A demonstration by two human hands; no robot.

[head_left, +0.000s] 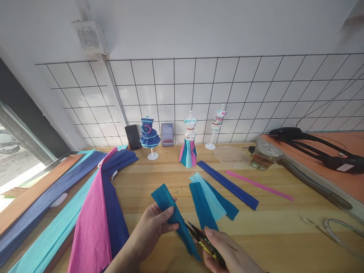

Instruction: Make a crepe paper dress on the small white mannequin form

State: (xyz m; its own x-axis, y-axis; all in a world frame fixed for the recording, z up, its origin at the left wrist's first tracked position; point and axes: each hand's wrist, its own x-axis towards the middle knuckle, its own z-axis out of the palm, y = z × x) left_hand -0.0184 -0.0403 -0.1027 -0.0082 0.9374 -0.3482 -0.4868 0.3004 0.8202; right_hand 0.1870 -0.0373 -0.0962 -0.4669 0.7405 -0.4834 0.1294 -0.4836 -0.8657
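My left hand point(155, 224) pinches a folded teal crepe paper strip point(179, 222) between thumb and fingers, its lower end slanting toward my right hand. In my right hand point(224, 252) is a pair of small scissors point(203, 240) with yellow on the handle. Their dark blades are parted and point up-left, close beside the strip's edge; whether they touch it I cannot tell. Just beyond lie cut paper pieces: a teal piece point(201, 203), a light aqua piece point(212, 201) and another teal piece point(227, 204), fanned and overlapping.
A blue strip point(227, 184) and a thin pink strip point(258, 185) lie right. Behind stand three mini dress forms point(149, 132) point(190, 138) point(218, 125) and two phones point(133, 137) point(167, 134). Long crepe sheets point(91, 220) cover the left; a glass jar point(264, 157) stands right.
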